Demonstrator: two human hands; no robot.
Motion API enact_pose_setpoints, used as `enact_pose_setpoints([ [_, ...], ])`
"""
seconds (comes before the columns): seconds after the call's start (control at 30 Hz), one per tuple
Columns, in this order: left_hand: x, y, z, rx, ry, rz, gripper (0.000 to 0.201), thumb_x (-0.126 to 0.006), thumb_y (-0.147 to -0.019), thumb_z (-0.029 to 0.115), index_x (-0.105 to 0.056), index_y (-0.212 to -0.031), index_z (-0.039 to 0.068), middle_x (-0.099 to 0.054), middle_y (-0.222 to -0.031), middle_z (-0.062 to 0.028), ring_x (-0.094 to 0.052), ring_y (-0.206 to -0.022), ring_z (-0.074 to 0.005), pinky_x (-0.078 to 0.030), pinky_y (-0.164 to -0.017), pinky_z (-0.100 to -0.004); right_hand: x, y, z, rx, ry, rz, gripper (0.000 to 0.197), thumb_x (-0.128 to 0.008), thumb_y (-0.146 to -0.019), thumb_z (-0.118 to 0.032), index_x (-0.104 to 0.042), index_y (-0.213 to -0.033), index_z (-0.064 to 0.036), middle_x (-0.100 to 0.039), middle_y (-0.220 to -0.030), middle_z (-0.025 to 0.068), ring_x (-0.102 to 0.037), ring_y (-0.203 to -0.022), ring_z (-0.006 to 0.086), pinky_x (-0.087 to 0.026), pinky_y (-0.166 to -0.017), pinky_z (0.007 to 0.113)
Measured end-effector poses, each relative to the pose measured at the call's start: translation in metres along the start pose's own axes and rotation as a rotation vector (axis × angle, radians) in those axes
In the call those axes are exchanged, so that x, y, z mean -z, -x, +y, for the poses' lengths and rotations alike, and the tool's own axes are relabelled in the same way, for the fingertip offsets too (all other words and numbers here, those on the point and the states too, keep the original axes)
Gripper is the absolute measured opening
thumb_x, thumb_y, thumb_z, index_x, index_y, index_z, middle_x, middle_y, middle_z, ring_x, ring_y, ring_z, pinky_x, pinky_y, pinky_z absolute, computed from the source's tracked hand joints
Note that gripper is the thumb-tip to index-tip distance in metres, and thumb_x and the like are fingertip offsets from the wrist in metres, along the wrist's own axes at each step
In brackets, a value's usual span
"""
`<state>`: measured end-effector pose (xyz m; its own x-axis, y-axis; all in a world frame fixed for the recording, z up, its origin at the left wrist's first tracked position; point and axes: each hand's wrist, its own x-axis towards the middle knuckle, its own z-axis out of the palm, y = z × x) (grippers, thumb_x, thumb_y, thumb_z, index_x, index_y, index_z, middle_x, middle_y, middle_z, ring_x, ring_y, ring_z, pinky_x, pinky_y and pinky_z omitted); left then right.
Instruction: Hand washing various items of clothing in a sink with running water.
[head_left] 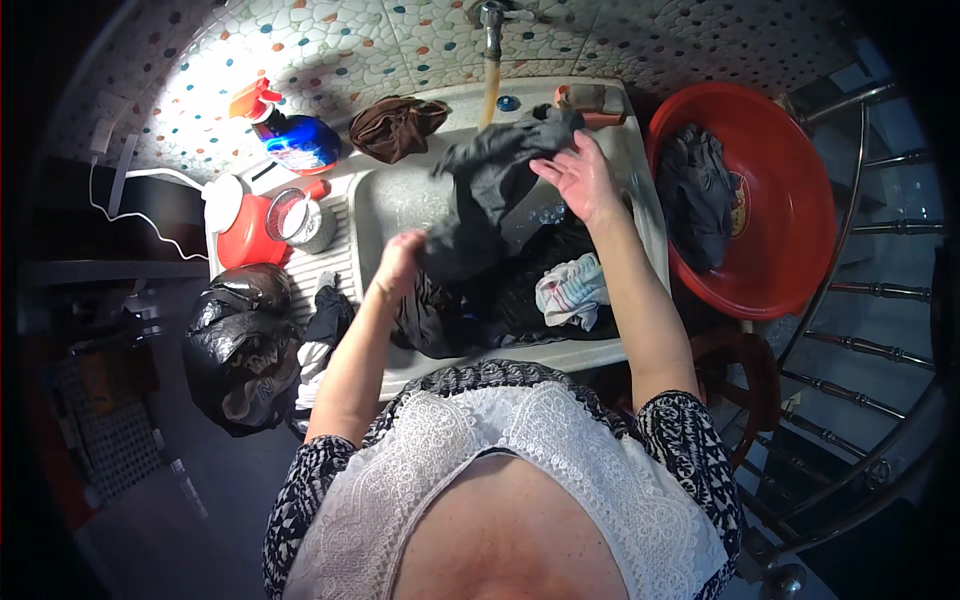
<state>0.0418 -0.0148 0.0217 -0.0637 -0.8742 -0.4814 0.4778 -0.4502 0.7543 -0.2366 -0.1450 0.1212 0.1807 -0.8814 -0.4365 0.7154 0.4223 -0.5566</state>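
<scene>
A wet dark grey garment point(475, 205) stretches between my hands over the sink point(395, 200). My left hand point(402, 262) grips its lower left end, the fingertips hidden by the cloth. Its upper right end is at my right hand point(582, 180), palm turned up, with the thumb against the cloth and some fingers extended. Under the tap point(491, 25) a brownish stream runs down behind the garment. More dark clothes point(440, 320) lie in the sink's near part, and a white striped cloth point(572, 290) rests on them beside my right forearm.
At the right stands a red basin point(790, 200) holding a dark garment point(695, 195), near a metal railing point(860, 180). A brown cloth point(398, 128), blue spray bottle point(300, 143), red scoop point(245, 232) and glass jar point(305, 225) sit left. Black plastic bags point(235, 330) hang beside the washboard.
</scene>
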Motion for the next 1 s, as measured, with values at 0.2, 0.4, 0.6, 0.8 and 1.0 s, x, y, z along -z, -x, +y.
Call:
enact_pose_setpoints([
  [0.2, 0.031, -0.022, 0.012, -0.032, -0.094, 0.207, 0.007, -0.054, -0.081, 0.005, -0.057, -0.087, 0.005, -0.057, -0.075, 0.0002, -0.054, -0.067, -0.0098, -0.044, -0.060, -0.0239, 0.061, -0.025, 0.013, -0.078, 0.212, 0.112, 0.064, -0.058, -0.081, -0.023, -0.026, -0.128, 0.0078, -0.029, -0.128, 0.0262, -0.044, -0.107, 0.0384, -0.048, -0.081, 0.052],
  [0.4, 0.036, -0.039, 0.004, -0.033, -0.124, 0.292, 0.009, -0.054, -0.078, 0.000, -0.056, -0.086, 0.004, -0.057, -0.076, 0.0000, -0.053, -0.067, -0.0095, -0.044, -0.064, -0.0226, 0.091, -0.025, 0.066, -0.286, 0.453, 0.141, 0.026, -0.055, -0.082, -0.015, -0.048, -0.105, -0.0056, -0.056, -0.090, 0.0112, -0.059, -0.076, 0.0249, -0.053, -0.066, 0.042],
  [0.6, -0.003, -0.038, 0.024, -0.130, -0.192, 0.230, 0.007, -0.054, -0.079, 0.001, -0.056, -0.084, 0.004, -0.057, -0.075, 0.0008, -0.053, -0.067, -0.0079, -0.043, -0.064, -0.0214, 0.088, -0.021, 0.116, -0.385, 0.766, 0.098, 0.029, -0.056, -0.078, -0.012, -0.051, -0.106, -0.0051, -0.057, -0.086, 0.0079, -0.059, -0.072, 0.0219, -0.053, -0.062, 0.038],
  [0.8, -0.027, -0.048, 0.045, -0.162, -0.229, 0.202, 0.005, -0.053, -0.079, 0.002, -0.057, -0.082, 0.003, -0.055, -0.071, 0.0021, -0.050, -0.060, -0.0055, -0.041, -0.057, -0.0200, 0.025, -0.076, 0.061, 0.661, 0.842, -0.063, 0.033, -0.049, -0.092, -0.019, -0.047, -0.118, 0.0009, -0.057, -0.106, 0.0132, -0.058, -0.093, 0.0193, -0.047, -0.081, 0.030],
  [1.0, -0.010, -0.027, 0.022, -0.009, -0.326, 0.199, 0.007, -0.053, -0.079, 0.001, -0.058, -0.084, 0.002, -0.057, -0.072, 0.0005, -0.051, -0.062, -0.0069, -0.041, -0.057, -0.0204, -0.102, -0.089, -0.027, 0.765, 0.740, -0.261, 0.036, -0.051, -0.092, -0.026, -0.050, -0.118, -0.0023, -0.056, -0.113, 0.0078, -0.051, -0.104, 0.0137, -0.040, -0.083, 0.028],
])
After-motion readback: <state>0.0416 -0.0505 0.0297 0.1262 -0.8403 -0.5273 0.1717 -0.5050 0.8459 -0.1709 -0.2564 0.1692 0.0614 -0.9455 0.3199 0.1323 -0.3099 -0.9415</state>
